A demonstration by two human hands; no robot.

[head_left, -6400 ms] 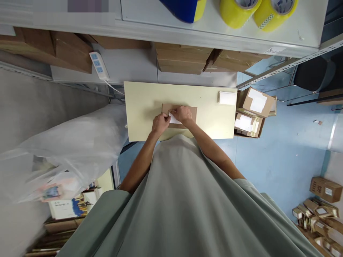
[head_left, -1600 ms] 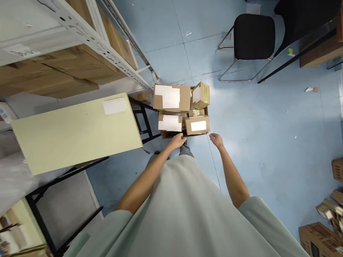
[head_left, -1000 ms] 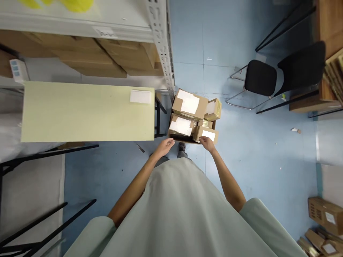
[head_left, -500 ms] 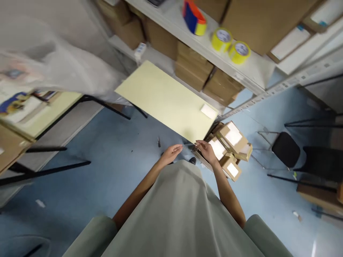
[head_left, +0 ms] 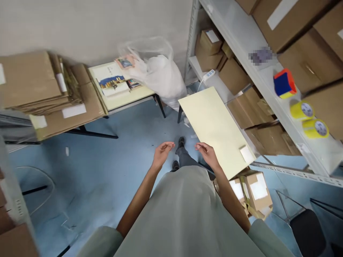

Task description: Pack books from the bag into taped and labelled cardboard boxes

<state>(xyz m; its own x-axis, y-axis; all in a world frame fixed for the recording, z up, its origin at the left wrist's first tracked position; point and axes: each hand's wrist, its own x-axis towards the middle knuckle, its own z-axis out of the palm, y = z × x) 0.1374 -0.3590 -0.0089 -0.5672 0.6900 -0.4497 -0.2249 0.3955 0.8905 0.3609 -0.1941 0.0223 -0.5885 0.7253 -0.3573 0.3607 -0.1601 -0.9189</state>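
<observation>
In the head view my left hand (head_left: 162, 154) is held out over the floor, in front of my body. Its fingers are bent with the tips pressed together, and anything between them is too small to make out. Level with it, my right hand (head_left: 208, 154) is in a similar pinch, near the left edge of a pale yellow table (head_left: 211, 117). What it may hold is also hidden. A gap separates the two hands, with my shoe and trouser leg showing below. On the table's near right corner lies a small white pad or box (head_left: 247, 154).
A shelf (head_left: 284, 103) on the right bears cardboard boxes, yellow tape rolls (head_left: 302, 110) and a red-blue-yellow ring. Labelled cartons (head_left: 257, 191) stand beside the table. Ahead left, another table carries flattened cardboard (head_left: 29, 82), books (head_left: 112, 84) and a white plastic bag (head_left: 166, 76). A black chair (head_left: 307, 232) stands right.
My view has swung left, so the table and shelf sit further right and the cardboard stack shows. My hands have moved somewhat apart, both still pinched, and away from the table corner.
</observation>
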